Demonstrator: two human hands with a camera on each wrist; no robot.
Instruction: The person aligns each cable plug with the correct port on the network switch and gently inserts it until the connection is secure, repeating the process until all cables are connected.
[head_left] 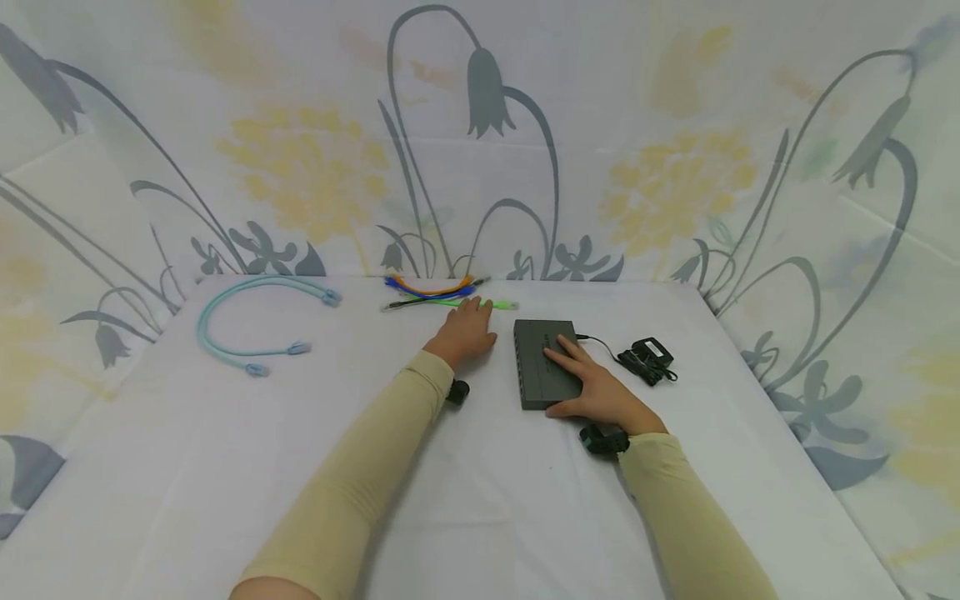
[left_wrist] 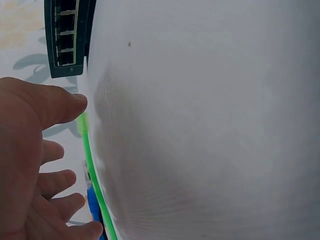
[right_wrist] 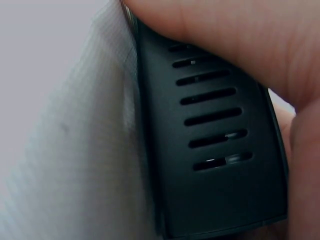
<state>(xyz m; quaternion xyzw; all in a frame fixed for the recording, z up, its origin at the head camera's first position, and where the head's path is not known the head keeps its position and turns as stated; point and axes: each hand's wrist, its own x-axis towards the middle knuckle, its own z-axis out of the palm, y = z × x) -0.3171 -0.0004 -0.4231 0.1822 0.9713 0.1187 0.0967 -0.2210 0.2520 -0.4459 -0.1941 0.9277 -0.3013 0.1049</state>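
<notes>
A dark grey network switch (head_left: 534, 371) lies flat on the white cloth, right of centre. My right hand (head_left: 600, 392) holds it at its near right corner, fingers spread over the top. In the right wrist view the thumb (right_wrist: 215, 25) lies against the slotted side wall. My left hand (head_left: 463, 332) reaches to a small bunch of network cables at the back, its fingers loosely bent. Among them are a green cable (head_left: 504, 305), a blue cable (head_left: 454, 292), an orange cable (head_left: 416, 290) and a black cable (head_left: 407, 304). Left fingertip contact with the cables cannot be told.
Light blue network cables (head_left: 208, 312) lie in a curve on the left. A black power adapter (head_left: 652, 352) with bundled cord sits right of the switch, its lead plugged into the back. A flowered cloth (head_left: 337, 225) hangs behind the table.
</notes>
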